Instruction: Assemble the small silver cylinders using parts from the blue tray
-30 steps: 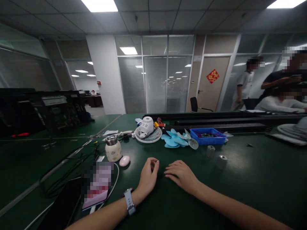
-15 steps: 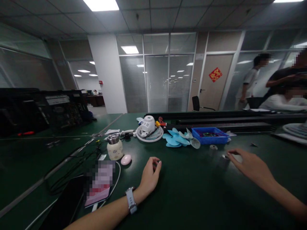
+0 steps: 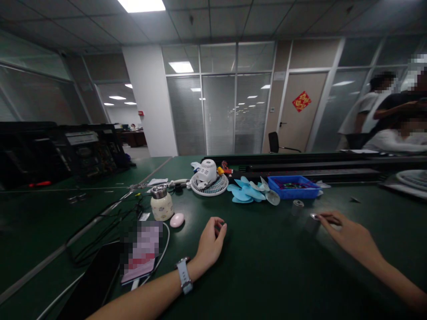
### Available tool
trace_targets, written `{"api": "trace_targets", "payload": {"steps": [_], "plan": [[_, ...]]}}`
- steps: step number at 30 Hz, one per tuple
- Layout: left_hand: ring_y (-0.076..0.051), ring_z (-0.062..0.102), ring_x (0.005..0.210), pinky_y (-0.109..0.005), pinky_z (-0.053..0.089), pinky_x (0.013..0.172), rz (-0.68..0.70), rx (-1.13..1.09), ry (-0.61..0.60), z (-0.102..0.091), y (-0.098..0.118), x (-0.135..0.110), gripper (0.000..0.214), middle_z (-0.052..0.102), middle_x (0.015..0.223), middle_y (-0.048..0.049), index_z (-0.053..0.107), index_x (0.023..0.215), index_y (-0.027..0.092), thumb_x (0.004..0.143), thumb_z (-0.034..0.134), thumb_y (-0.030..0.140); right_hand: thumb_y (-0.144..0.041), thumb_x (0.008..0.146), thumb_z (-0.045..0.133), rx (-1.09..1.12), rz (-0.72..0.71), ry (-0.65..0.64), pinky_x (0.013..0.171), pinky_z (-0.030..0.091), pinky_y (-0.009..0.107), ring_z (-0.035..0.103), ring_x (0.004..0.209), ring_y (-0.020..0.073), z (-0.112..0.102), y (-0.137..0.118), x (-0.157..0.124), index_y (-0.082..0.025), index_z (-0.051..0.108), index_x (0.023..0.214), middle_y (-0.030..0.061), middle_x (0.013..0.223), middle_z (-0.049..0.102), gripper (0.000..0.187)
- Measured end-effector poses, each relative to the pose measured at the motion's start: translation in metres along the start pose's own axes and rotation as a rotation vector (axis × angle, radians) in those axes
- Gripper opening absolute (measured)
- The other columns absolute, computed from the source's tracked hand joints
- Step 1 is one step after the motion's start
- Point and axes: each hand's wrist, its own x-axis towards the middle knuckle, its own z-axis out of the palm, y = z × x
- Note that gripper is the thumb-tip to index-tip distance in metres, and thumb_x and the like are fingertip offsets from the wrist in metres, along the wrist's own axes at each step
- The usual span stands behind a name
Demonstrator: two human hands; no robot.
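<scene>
Right hand (image 3: 348,233) at the short silver metal cylinder (image 3: 312,219) on the dark green tabletop (image 3: 260,262).
From my end: fingertips meet its top edge, can't tell if they're pinching. Second silver metal cylinder (image 3: 298,207) nearby. Left hand (image 3: 211,239) loosely curled, thumb apart from fingers.

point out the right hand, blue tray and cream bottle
Right hand (image 3: 349,234): head view, middle of the hand
Blue tray (image 3: 294,194): head view, front wall
Cream bottle (image 3: 162,208): head view, middle of body

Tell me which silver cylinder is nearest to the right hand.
The front cylinder: its top is immediately beside the right hand; the back cylinder stands apart, nearer the blue tray.
</scene>
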Motion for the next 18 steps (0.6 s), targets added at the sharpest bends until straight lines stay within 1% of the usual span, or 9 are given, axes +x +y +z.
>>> {"api": "trace_targets", "payload": {"steps": [4,7,10,13,18], "plan": [[-0.018,0.058,0.084,-0.031,0.046,0.075,0.000,-0.001,-0.011,0.000,0.002,-0.001,0.034,0.060,0.100,-0.0061,0.053,0.107,0.019,0.091,0.042,0.046,-0.062,0.080,0.039,0.050,0.007,0.006,0.066,0.054,0.043,0.069,0.076,0.0291,0.000,-0.001,-0.001,-0.024,0.065,0.104,0.0091,0.097,0.073,0.052],[-0.018,0.058,0.084,-0.031,0.046,0.075,0.003,0.007,-0.012,-0.001,0.002,-0.001,0.034,0.060,0.099,-0.0061,0.054,0.106,0.019,0.090,0.043,0.046,-0.062,0.081,0.041,0.042,-0.019,0.026,0.064,0.054,0.042,0.069,0.075,0.0292,0.000,0.002,0.000,-0.024,0.066,0.103,0.0091,0.093,0.073,0.050],[-0.018,0.058,0.083,-0.031,0.046,0.075,0.021,0.015,-0.007,0.000,0.000,0.000,0.034,0.061,0.098,-0.0058,0.054,0.106,0.019,0.090,0.043,0.047,-0.062,0.082,0.040,-0.011,-0.020,0.051,0.060,0.053,0.042,0.069,0.071,0.0297,0.001,0.002,0.000,-0.025,0.068,0.104,0.0098,0.089,0.074,0.052],[-0.018,0.057,0.083,-0.031,0.046,0.075,0.028,0.015,-0.001,0.001,-0.003,0.001,0.034,0.061,0.098,-0.0057,0.054,0.106,0.019,0.090,0.043,0.047,-0.063,0.083,0.036,-0.039,0.005,0.086,0.060,0.052,0.042,0.069,0.069,0.0301,0.001,-0.004,-0.003,-0.025,0.068,0.105,0.0096,0.087,0.074,0.055],[-0.019,0.057,0.084,-0.032,0.046,0.076,0.039,0.012,-0.005,0.002,-0.003,0.001,0.034,0.061,0.099,-0.0059,0.053,0.106,0.019,0.090,0.042,0.047,-0.067,0.082,0.033,0.022,-0.009,0.096,0.056,0.051,0.038,0.068,0.067,0.0283,-0.001,-0.017,-0.008,-0.023,0.069,0.105,0.0095,0.082,0.073,0.061]]}}
